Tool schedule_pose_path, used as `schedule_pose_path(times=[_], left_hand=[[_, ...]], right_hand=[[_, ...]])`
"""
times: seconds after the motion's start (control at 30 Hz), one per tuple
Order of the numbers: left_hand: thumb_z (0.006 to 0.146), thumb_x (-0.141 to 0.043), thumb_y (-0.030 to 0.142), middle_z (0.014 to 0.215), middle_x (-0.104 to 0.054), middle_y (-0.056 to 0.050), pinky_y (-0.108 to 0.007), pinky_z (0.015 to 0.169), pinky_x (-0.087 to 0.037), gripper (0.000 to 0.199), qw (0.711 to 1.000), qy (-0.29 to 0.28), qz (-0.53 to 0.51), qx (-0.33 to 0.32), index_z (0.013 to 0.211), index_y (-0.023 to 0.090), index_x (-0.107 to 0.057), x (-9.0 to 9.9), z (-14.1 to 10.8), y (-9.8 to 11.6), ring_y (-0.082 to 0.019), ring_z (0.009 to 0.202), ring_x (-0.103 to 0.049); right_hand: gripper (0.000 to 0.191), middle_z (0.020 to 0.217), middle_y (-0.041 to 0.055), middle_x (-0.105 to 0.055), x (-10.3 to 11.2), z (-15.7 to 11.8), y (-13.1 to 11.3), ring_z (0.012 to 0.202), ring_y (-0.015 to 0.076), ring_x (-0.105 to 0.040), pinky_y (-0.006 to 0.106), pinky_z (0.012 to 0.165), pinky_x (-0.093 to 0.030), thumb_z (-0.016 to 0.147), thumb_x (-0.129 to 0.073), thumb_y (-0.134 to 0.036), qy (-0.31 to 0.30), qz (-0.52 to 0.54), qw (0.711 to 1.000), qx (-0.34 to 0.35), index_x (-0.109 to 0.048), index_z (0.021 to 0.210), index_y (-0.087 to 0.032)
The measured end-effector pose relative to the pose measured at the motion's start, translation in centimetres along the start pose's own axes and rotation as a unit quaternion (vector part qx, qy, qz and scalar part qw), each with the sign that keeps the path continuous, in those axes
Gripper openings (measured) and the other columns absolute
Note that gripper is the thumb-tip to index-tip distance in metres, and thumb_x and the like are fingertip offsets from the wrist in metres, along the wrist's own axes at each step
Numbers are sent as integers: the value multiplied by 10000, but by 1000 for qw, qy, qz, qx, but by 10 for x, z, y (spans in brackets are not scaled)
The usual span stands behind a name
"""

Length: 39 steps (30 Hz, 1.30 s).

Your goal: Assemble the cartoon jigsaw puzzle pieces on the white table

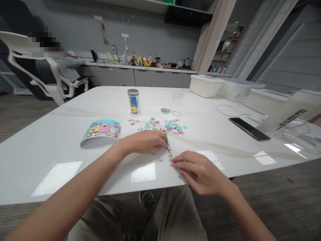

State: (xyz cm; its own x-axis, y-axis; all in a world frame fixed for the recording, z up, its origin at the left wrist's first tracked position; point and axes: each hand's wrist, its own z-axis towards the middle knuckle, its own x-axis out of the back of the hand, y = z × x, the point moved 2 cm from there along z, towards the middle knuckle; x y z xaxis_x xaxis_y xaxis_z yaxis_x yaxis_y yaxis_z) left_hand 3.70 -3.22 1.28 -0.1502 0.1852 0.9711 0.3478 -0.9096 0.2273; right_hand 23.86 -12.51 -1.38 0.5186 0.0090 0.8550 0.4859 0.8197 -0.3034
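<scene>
Keeping puzzle strip (169,151) flat needs light touch: left hand (147,141) 11 o'clock, right hand (202,171) 5 o'clock. Fingers narrow, can't tell grip.

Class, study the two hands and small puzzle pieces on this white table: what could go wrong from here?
The left hand could scatter the small colourful loose puzzle pieces just beyond it. The right hand, at the narrow multicoloured strip of pieces, might nudge it out of line. The left forearm may brush the curved cartoon picture card beside it.
</scene>
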Motion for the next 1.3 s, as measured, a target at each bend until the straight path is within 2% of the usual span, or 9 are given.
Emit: schedule_pose_path(times=[0.5,0.8,1.03,1.2,1.3], left_hand=[[872,-535,80,1141,-660,-41,-274,869,-466,309,1000,-3,7,3,1079,239,-700,1,0,1,-169,1010,-622],[865,-536,88,1134,-667,-39,-269,866,-473,310,1000,1,-1,5,1069,250,-704,0,0,0,-160,997,-624],[882,-519,104,1133,-666,-40,-269,864,-459,306,1000,1,-6,10,1079,255,-698,-1,-1,-2,-165,1001,-623],[885,-526,115,1129,-668,-35,-268,853,-453,290,1000,5,-11,15,1069,257,-699,-2,-2,-3,-168,994,-626],[885,-535,122,1133,-667,-32,-268,855,-449,287,1000,8,-13,16,1082,258,-692,-2,-2,-3,-168,999,-627]], right_hand=[[239,1049,98,-681,0,0,-1,957,190,-609,369,824,-518,875,-505,-148,2,0,1000,4,-659,1058,-153],[201,957,78,-704,2,-2,-1,860,195,-624,370,740,-510,864,-506,-155,39,-24,999,-4,-696,928,-171],[220,865,73,-709,1,0,5,802,191,-627,346,729,-507,892,-503,-163,107,-56,988,-97,-699,790,-165],[267,845,75,-694,-1,0,16,808,200,-623,349,769,-495,924,-480,-206,161,-104,955,-225,-703,781,-174],[273,841,71,-690,-3,-1,19,815,205,-617,349,779,-486,927,-474,-207,162,-112,948,-250,-700,777,-179]])
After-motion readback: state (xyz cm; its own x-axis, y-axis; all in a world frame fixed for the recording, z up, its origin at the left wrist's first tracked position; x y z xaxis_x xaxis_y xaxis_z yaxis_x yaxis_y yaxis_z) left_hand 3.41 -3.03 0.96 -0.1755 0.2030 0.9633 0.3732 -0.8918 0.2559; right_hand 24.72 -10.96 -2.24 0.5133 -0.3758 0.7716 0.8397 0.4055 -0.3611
